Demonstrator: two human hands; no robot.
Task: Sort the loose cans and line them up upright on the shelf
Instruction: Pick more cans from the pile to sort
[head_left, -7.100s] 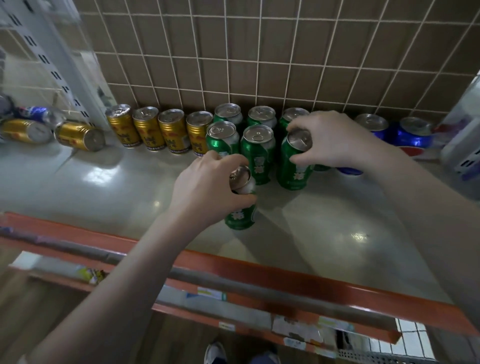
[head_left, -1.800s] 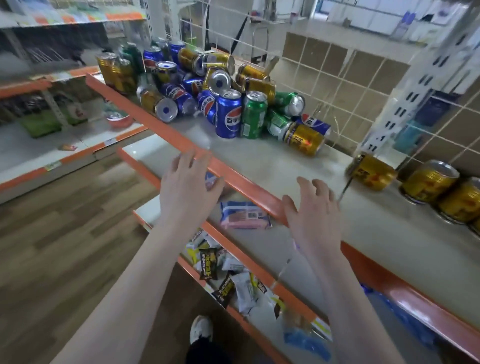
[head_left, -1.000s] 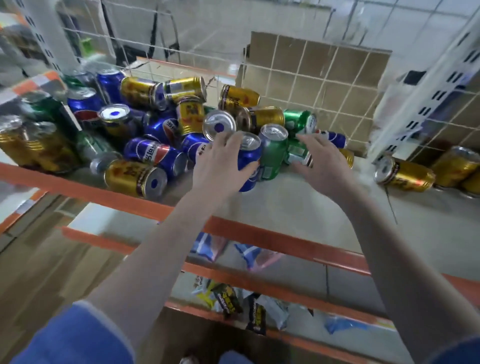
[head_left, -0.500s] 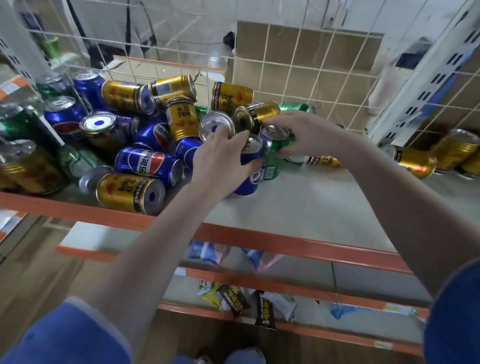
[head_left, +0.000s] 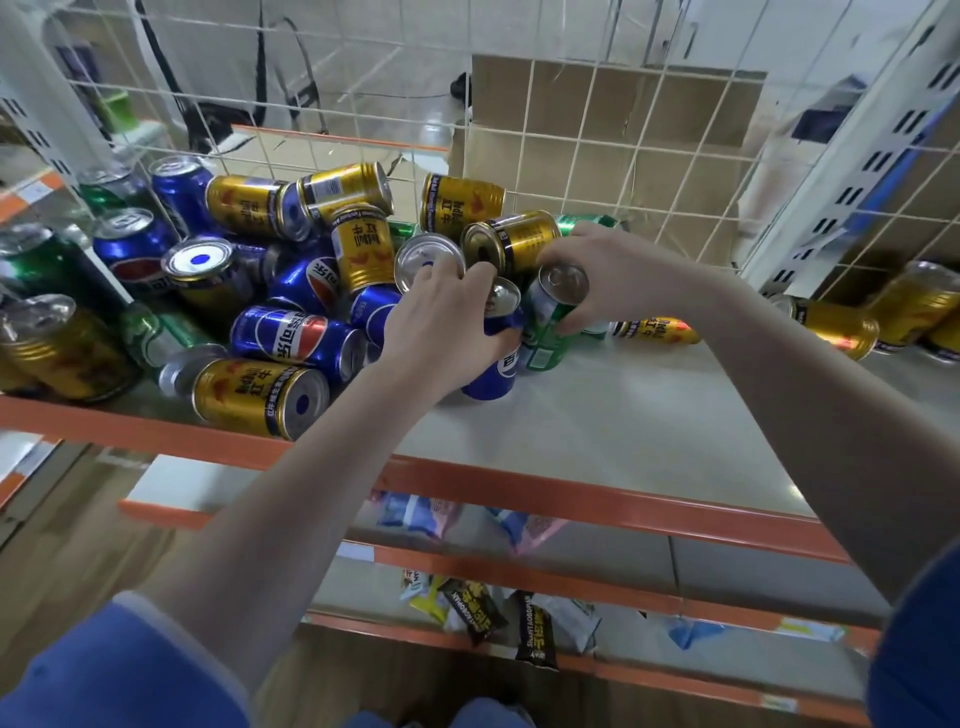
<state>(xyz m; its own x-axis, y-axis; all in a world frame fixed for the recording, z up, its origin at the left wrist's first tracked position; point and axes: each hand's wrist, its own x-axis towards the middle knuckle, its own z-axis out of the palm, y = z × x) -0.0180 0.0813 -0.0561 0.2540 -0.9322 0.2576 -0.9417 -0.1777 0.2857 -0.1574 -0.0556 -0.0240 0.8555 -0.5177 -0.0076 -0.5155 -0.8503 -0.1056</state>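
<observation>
Left grip (head_left: 441, 322) on one blue can (head_left: 496, 358), right grip (head_left: 618, 275) on one green can (head_left: 550, 322)

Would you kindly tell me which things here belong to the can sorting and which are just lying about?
Job: blue can in left hand; green can in right hand; piled cans; shelf.
Lying about: snack packets; cardboard box.

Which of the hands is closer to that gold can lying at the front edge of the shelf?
Left. The left hand, gripping a blue can, sits just right of the gold can; the right hand, on a green can, is farther right.
</observation>
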